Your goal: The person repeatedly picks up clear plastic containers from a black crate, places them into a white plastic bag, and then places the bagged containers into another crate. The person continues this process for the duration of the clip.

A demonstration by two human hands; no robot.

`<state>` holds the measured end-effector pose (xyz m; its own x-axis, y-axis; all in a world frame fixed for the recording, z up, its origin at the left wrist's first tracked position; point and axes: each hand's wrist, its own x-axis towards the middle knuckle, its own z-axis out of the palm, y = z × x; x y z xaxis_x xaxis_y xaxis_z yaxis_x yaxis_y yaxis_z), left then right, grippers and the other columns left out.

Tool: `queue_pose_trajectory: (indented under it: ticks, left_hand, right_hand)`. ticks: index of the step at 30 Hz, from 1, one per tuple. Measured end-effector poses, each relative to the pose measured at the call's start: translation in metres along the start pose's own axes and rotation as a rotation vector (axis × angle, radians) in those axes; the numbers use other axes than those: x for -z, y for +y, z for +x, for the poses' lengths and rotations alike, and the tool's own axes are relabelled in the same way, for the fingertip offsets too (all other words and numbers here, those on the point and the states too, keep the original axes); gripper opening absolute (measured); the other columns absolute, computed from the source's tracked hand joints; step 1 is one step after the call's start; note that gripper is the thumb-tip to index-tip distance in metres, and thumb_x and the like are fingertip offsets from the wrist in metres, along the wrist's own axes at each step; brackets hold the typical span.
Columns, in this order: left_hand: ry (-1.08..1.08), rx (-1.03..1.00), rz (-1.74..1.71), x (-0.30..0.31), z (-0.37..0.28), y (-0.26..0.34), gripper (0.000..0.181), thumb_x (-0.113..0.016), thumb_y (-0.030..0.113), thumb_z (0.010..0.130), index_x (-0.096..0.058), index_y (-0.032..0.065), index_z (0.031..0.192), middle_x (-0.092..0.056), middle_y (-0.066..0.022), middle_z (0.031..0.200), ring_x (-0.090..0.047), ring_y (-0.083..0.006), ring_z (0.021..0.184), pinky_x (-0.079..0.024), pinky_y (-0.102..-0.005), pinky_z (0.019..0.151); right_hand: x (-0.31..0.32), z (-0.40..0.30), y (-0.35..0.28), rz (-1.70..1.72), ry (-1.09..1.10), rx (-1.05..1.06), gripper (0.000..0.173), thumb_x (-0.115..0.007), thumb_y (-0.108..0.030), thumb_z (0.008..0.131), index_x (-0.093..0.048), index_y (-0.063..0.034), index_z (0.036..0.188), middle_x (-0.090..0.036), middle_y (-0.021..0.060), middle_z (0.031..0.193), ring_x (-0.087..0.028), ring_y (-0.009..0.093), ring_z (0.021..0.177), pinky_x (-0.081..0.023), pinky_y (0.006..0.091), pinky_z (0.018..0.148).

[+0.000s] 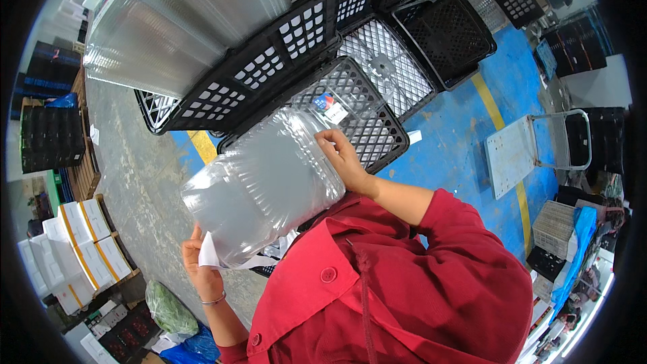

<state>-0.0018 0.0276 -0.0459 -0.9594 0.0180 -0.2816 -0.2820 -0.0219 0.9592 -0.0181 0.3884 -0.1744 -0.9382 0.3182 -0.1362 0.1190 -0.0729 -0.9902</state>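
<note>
A stack of clear plastic trays or lids point(283, 172) lies slantwise before me, with shiny ridged edges. At its right edge, my right hand point(343, 159) grips the rim between thumb and bent fingers. My left hand point(202, 263), with a bracelet at the wrist, is at the lower left end of the stack, against a white strip point(215, 252); its thumb is partly hidden, so its grip is unclear. Beyond the stack, clear plastic with a coloured label point(324, 101) lies over a black plastic crate point(386, 146).
Tall stacks of clear plastic containers point(151, 35) stand beyond a long black crate wall point(252, 68). More black crates point(455, 35) are farther right. A platform trolley point(510, 156) stands on the blue floor. White boxes point(96, 247) and a bagged green vegetable point(171, 308) are at left.
</note>
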Motion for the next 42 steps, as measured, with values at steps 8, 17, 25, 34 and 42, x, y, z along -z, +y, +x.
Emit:
queue_pose_trajectory:
  ticks: [8,17,25,34,42]
  left_hand:
    - [0.039,-0.056,0.216,-0.018,0.003,-0.019,0.015,-0.065,0.006,0.088,-0.053,0.0099,0.095,-0.039,-0.0189,0.148,-0.05,-0.0188,0.122,-0.04,-0.0324,0.099]
    - [0.183,-0.236,0.358,-0.021,0.001,-0.008,0.012,-0.063,0.001,0.089,-0.052,0.0053,0.094,-0.051,-0.0167,0.134,-0.056,-0.0205,0.114,-0.043,-0.0322,0.097]
    - [0.476,-0.413,0.289,0.015,-0.035,0.024,0.011,-0.06,0.002,0.091,-0.052,0.0046,0.098,-0.058,-0.0044,0.1,-0.055,-0.0112,0.091,-0.046,-0.026,0.084]
    - [0.447,-0.774,0.409,0.029,-0.033,0.08,0.012,-0.061,-0.003,0.085,-0.056,0.0018,0.096,-0.06,-0.0087,0.098,-0.057,-0.0145,0.089,-0.046,-0.0269,0.082]
    - [0.329,-0.778,0.544,0.031,-0.053,0.155,0.017,-0.067,-0.004,0.079,-0.062,-0.0006,0.095,-0.064,-0.0076,0.093,-0.06,-0.0145,0.087,-0.048,-0.0263,0.078]
  right_hand:
    - [0.06,0.03,-0.035,-0.734,0.102,0.611,0.034,-0.069,-0.018,0.084,-0.056,-0.0042,0.112,-0.059,0.0138,0.109,-0.057,0.033,0.103,-0.044,0.0392,0.091]
    - [0.143,0.138,0.027,-1.335,0.126,-0.083,0.114,-0.081,-0.049,0.058,-0.025,-0.0158,0.151,-0.038,0.0287,0.142,-0.041,0.046,0.128,-0.03,0.0581,0.104]
    - [0.136,0.075,-0.094,-0.561,0.574,0.131,0.098,-0.081,-0.026,0.065,-0.031,-0.004,0.147,-0.044,0.0228,0.133,-0.043,0.034,0.124,-0.036,0.042,0.104]
    - [0.016,0.096,-0.383,-0.827,0.233,1.075,0.086,-0.075,-0.045,0.07,-0.045,-0.003,0.139,-0.045,0.024,0.137,-0.045,0.039,0.127,-0.038,0.0442,0.105]
    - [-0.111,0.254,-0.427,-1.466,-0.084,0.325,0.092,-0.06,-0.072,0.072,-0.046,-0.0136,0.143,-0.04,0.0201,0.147,-0.037,0.037,0.137,-0.028,0.0495,0.112]
